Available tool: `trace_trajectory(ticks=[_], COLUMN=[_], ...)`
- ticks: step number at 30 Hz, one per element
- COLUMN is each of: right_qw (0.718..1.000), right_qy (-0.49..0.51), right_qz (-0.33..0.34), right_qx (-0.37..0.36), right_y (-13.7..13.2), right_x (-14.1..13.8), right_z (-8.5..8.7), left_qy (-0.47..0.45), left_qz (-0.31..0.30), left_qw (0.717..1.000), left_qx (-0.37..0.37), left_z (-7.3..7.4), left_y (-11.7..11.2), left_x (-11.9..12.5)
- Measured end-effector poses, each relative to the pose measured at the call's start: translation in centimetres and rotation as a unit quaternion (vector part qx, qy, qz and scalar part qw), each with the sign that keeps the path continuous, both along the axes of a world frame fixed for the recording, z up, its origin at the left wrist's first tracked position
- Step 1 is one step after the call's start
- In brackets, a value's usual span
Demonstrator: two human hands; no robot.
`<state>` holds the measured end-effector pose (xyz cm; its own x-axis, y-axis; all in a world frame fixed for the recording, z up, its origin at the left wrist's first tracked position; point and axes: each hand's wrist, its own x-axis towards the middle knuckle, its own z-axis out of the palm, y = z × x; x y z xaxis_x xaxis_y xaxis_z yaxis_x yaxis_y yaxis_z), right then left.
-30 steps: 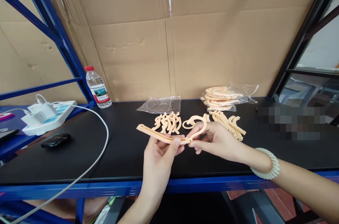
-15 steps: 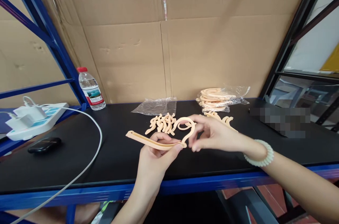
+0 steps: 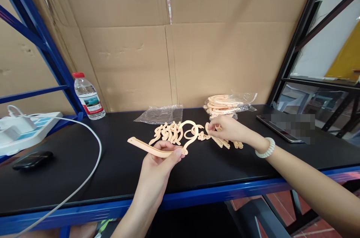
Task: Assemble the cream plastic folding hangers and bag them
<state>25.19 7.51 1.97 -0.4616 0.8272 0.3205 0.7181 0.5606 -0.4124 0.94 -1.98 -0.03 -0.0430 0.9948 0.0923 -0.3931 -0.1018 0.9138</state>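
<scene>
My left hand is closed round a peach plastic hanger piece, a long arm with a hook curling up at its right end. It hovers just above the black shelf top. My right hand, with a pale bracelet on the wrist, reaches out over a loose row of peach arm pieces and its fingers pinch at one of them. A small heap of peach hook pieces lies between the two hands.
A clear bag of more peach parts and a flat empty bag lie at the back by the cardboard wall. A water bottle, a white power strip with cable, a black case and a dark phone also sit here.
My right hand let go of the hook end and moved right and back to the row of arm pieces. My left hand kept the joined hanger piece and drifted slightly left.
</scene>
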Motion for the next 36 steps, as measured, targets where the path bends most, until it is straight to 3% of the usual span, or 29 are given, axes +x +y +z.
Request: trace_trajectory(ticks=[9,21,36], right_qw=[0.991,0.964,0.979], right_qy=[-0.099,-0.165,-0.098], right_qz=[-0.094,-0.208,-0.173], right_qx=[-0.002,0.031,-0.05], right_y=[0.1,-0.4,1.0], right_x=[-0.5,-1.7,-0.1], right_z=[-0.8,-0.2,-0.2], left_qy=[-0.036,-0.081,-0.124], left_qz=[0.003,-0.019,-0.023], left_qw=[0.999,0.996,0.991], left_qx=[0.001,-0.024,-0.045], left_z=[-0.1,0.2,-0.1], left_y=[0.1,0.2,0.9], left_x=[0.1,-0.2,-0.4])
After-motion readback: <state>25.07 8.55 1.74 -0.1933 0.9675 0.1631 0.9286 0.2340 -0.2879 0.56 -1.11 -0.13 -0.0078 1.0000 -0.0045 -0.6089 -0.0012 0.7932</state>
